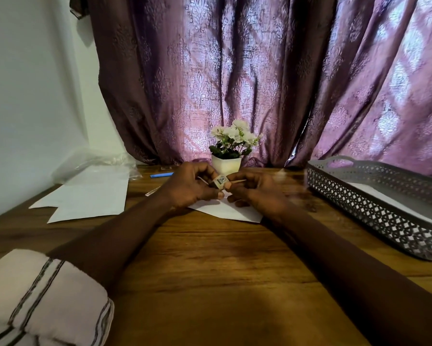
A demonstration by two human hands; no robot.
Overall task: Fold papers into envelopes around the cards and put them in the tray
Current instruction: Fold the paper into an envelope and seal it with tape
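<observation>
At frame centre, the left hand (pixel 192 186) and right hand (pixel 254 193) both pinch a small printed item (pixel 220 182) (too small to identify) just above a white paper sheet (pixel 232 211). The tray (pixel 359 193) sits at middle right.

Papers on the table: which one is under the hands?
The middle sheet, beneath the left hand and right hand; the other sheets lie far left.
</observation>
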